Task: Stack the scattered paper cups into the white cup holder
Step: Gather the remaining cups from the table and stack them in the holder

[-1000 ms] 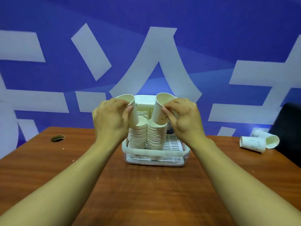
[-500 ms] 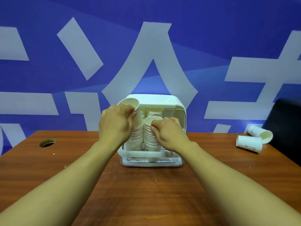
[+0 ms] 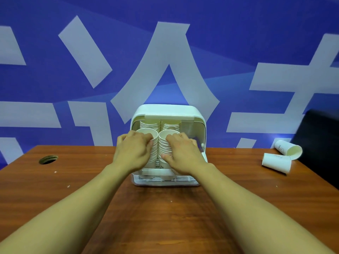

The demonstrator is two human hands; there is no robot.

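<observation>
- Our left hand [image 3: 134,153] curls round the top of the left stack [image 3: 154,154], fingertips at its rim. Our right hand [image 3: 183,154] wraps the right stack [image 3: 162,146] likewise, thumb down its side.
- Both stacks stand in the white cup holder [image 3: 168,110] on its six o'clock side, with more stacks behind at twelve.
- The near loose cup [image 3: 276,162] and the far loose cup [image 3: 288,150] lie on their sides on the table [image 3: 165,217], at three o'clock from the holder and well apart from it.
- We judge these cups light, thin-walled and easily crushed, so we would take each gently round the body, close to the stiffer rolled rim.
</observation>
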